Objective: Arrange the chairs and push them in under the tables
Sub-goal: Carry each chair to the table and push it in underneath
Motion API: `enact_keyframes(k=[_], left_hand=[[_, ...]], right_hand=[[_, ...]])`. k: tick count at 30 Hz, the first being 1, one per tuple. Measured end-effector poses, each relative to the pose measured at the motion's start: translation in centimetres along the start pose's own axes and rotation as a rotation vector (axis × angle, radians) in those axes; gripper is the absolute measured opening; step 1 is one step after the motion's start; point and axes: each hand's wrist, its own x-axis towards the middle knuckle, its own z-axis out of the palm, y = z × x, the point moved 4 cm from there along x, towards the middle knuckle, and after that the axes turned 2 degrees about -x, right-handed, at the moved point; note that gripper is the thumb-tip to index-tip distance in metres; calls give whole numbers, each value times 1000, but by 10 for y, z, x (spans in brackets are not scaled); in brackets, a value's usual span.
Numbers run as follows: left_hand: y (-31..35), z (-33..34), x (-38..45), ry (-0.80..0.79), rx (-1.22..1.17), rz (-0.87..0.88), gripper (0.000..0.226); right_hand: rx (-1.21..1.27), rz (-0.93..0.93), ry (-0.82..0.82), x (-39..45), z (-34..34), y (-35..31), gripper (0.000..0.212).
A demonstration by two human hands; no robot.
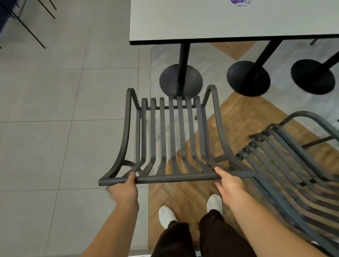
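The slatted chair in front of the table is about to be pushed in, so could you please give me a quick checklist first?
1. Left hand grips the slatted chair top rail: ok.
2. Right hand grip on the rail: ok.
3. Chair faces the table edge: ok.
4. Path ahead: not ok, the pedestal base sits right at the seat front.
5. Clearance from the neighbouring chair on the right: cannot tell; they overlap in view.

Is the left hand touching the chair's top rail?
Touching. The head view shows the left hand gripping the top rail of the chair, its thumb over the bar.
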Motion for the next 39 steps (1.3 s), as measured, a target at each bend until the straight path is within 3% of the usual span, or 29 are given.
enact_keyframes(k=[2, 5, 7, 9, 13, 17, 21, 39], left_hand=[[4, -6, -17, 64, 144, 255, 111], [10, -4, -31, 63, 480, 739, 107], [11, 5, -27, -24, 903, 970, 98], [14, 14, -17, -137, 1254, 1077, 95], [27, 24, -3, -289, 1535, 1075, 74], [43, 31, 5, -273, 1605, 1076, 29], [49, 38, 3, -181, 1708, 1130, 25], [173, 133, 43, -98, 1583, 1154, 23]], right_hand=[[-326, -102, 91, -15, -9, 2, 68], [-598, -349, 71, -41, -10, 6, 107], [-876, -555, -9, -54, 3, 7, 104], [-1262, -760, -50, -50, 15, 8, 90], [-1663, -1100, -113, -22, 34, -1, 66], [-1847, -1172, -150, -11, 44, -23, 22], [-1926, -1196, -178, 0, 50, -35, 20], [-1950, -1261, -143, 43, 140, -190, 20]])
